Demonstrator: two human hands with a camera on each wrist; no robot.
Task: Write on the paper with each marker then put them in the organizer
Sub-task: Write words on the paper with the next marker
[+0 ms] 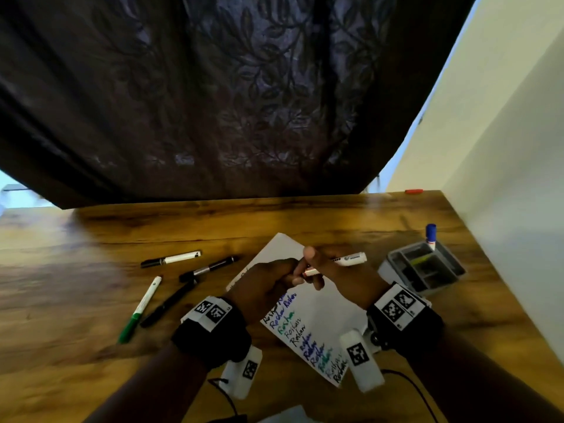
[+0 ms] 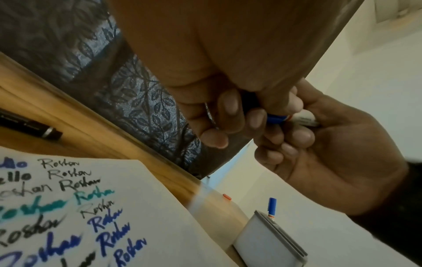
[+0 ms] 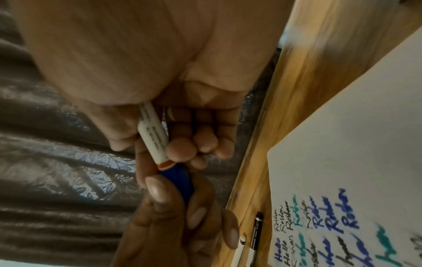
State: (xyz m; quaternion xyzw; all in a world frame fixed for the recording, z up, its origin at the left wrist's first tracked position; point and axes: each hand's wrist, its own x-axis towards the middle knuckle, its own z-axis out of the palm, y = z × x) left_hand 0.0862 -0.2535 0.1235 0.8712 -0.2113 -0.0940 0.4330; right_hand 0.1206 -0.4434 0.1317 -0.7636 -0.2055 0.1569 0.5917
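Observation:
Both hands hold one white marker point(image 1: 351, 258) above the paper point(image 1: 323, 315). My left hand point(image 1: 271, 277) grips its blue cap point(image 2: 277, 118). My right hand point(image 1: 319, 268) pinches the white barrel point(image 3: 152, 137). The cap point(image 3: 180, 182) sits against the barrel's orange band. The paper point(image 2: 128, 198) carries several handwritten lines in black, blue and green. The grey organizer point(image 1: 396, 257) stands to the right of the paper, and a blue-capped marker point(image 1: 431, 235) stands upright in it. Left of the paper lie a white-and-black marker point(image 1: 174, 257), two black markers point(image 1: 210, 267) and a green marker point(image 1: 139, 312).
The wooden table point(image 1: 305, 221) ends at a dark patterned curtain point(image 1: 213, 102) at the back and a pale wall point(image 1: 503, 178) on the right. A small red piece point(image 1: 413, 191) lies at the table's far right edge. Cables trail near the front edge.

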